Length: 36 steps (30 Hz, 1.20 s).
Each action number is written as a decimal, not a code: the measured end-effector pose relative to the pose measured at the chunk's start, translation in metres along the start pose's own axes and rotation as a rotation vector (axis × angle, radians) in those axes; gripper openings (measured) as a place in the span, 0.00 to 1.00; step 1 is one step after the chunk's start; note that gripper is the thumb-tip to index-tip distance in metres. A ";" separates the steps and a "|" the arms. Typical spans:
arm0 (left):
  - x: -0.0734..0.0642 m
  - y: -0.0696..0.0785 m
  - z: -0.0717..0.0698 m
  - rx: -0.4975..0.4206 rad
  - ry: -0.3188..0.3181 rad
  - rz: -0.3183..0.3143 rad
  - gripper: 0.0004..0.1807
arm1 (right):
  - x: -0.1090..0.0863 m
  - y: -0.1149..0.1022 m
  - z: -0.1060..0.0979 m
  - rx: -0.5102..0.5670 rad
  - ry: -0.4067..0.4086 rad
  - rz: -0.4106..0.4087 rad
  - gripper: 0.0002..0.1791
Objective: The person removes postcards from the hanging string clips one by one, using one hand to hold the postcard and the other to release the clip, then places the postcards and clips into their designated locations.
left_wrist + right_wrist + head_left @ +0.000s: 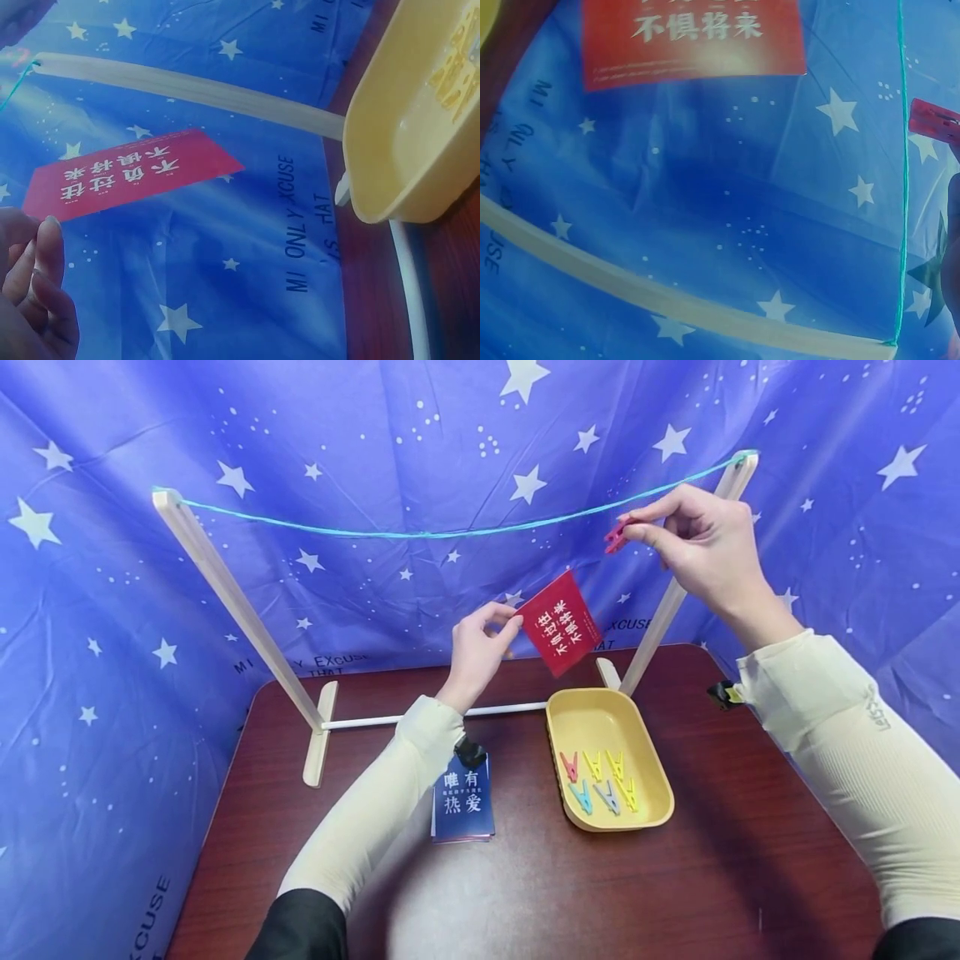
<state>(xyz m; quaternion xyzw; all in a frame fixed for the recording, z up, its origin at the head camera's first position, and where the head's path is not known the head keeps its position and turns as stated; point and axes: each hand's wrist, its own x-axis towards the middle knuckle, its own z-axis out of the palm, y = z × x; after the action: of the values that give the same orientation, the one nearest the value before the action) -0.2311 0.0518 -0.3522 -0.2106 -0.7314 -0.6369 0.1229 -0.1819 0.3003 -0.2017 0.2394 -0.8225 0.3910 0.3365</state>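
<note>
My left hand [483,647] pinches a red card [561,622] with white Chinese lettering by one corner, tilted in the air below the line. In the left wrist view the thumb and fingertips hold the edge of the same card [135,176]. My right hand [701,547] is raised at the right, pinching a red clothespin [617,537] between thumb and forefinger. In the right wrist view the clothespin [934,120] shows beside the line, at the right edge. The turquoise string [450,535] sags between two wooden posts above the card.
A yellow tray [660,777] on the dark red table [510,902] holds several clothespins [600,783] in red, yellow, blue and grey. A stack of blue cards [463,810] lies left of it. Wooden posts [232,610] stand on feet joined by a white rod [367,722].
</note>
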 end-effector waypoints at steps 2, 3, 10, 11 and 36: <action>-0.002 0.000 -0.004 0.005 0.002 0.002 0.07 | -0.005 0.001 0.000 -0.024 -0.009 -0.003 0.06; -0.002 0.000 -0.005 0.006 0.003 0.001 0.07 | -0.007 0.002 0.000 -0.032 -0.010 0.006 0.06; -0.009 -0.001 -0.017 0.016 -0.003 -0.012 0.09 | -0.025 0.008 0.000 -0.058 -0.039 0.022 0.08; -0.010 -0.002 -0.018 0.015 -0.006 -0.015 0.09 | -0.027 0.008 0.000 -0.061 -0.044 0.027 0.09; -0.037 -0.011 -0.064 0.037 0.046 -0.065 0.10 | -0.066 0.027 0.003 -0.152 -0.149 0.153 0.11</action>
<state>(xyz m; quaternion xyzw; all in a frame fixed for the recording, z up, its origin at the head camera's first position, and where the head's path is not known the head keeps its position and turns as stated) -0.2094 -0.0173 -0.3678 -0.1697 -0.7465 -0.6316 0.1228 -0.1572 0.3218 -0.2649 0.1781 -0.8885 0.3331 0.2607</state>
